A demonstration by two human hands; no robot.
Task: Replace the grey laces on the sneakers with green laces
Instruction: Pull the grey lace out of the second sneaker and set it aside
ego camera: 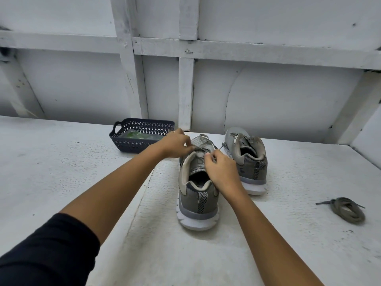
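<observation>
My left hand [175, 144] and right hand [221, 169] each pinch the grey lace [203, 148] at the top eyelets of the near sneaker [198, 195], and since my fingers hide what may be a knot, uneven tugging could cinch it or tip the sneaker toward the far-left basket [123, 139] holding the green laces [135, 135].

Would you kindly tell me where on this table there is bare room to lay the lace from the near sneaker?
Bare table lies left of the near sneaker, in front of the basket, and between the far sneaker and the coiled grey lace. It is crowded over the near sneaker, where the left hand and right hand pinch its threaded lace.
</observation>
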